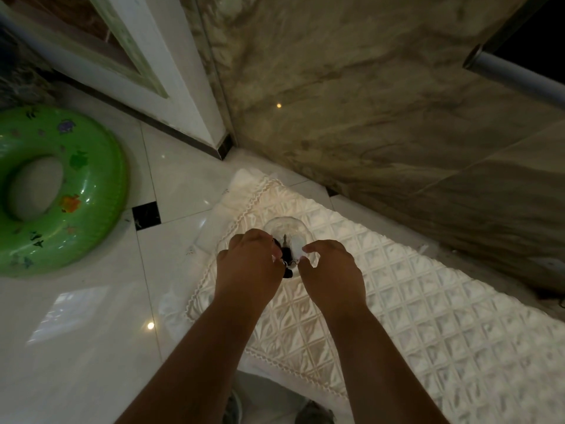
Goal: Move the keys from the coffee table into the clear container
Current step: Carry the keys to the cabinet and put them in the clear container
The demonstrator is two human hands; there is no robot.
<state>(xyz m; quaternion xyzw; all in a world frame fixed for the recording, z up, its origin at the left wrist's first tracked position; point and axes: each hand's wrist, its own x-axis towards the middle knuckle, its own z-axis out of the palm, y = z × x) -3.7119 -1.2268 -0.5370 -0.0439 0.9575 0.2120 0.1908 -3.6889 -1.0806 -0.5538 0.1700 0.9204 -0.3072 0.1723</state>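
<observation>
Left hand (249,261) pinching keys (286,258) over clear container (286,228) – lowering in; right hand (331,267) cupped on rim – steadying, likely.

Both forearms outstretched, left hand (249,260) and right hand (331,266) close together, fingers curled.

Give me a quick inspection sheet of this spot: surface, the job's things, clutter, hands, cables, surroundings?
Surface: table under a quilted cream cloth.
Job's things: clear container on the cloth; dark keys at its mouth, between both hands.
Clutter: nothing seen on the cloth.
Hands: left hand closed at the keys; right hand curled at the container's rim.
Cables: nothing seen.
Surroundings: green swim ring on glossy white floor; marble wall behind.
</observation>
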